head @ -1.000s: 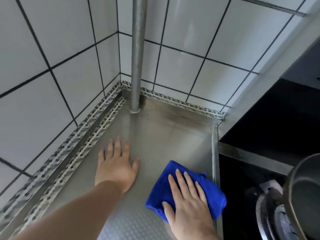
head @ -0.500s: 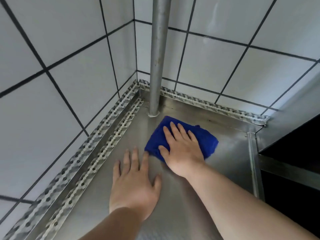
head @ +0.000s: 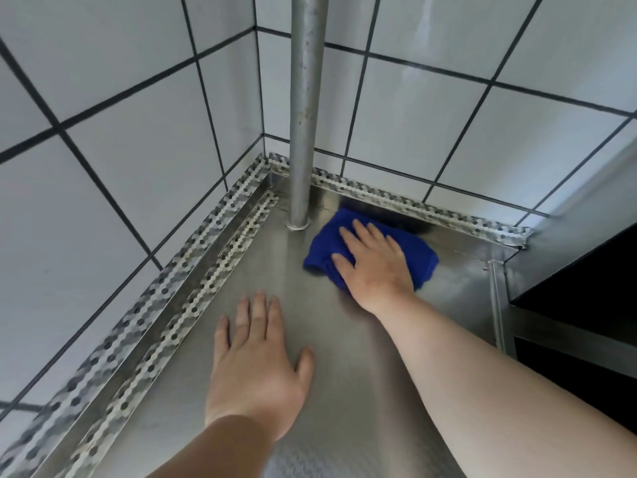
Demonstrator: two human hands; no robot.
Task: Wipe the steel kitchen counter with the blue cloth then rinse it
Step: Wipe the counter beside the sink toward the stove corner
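A folded blue cloth [head: 422, 251] lies flat on the steel counter [head: 344, 357], close to the back wall and just right of the pipe's foot. My right hand [head: 374, 262] presses down on it with straight fingers that point toward the far corner. My left hand [head: 256, 365] rests palm-down on the bare steel nearer to me, fingers spread and holding nothing. Most of the cloth's middle is hidden under my right hand.
A vertical steel pipe [head: 305, 108] stands in the corner of the counter. White tiled walls [head: 103, 150] close the left and back sides, edged with patterned trim strips [head: 148, 315]. A raised steel lip [head: 498, 305] and a dark stove area [head: 586, 305] bound the right side.
My right hand has slid the blue cloth from the near right of the counter up to the back wall beside the pipe. My left hand has stayed flat on the steel.
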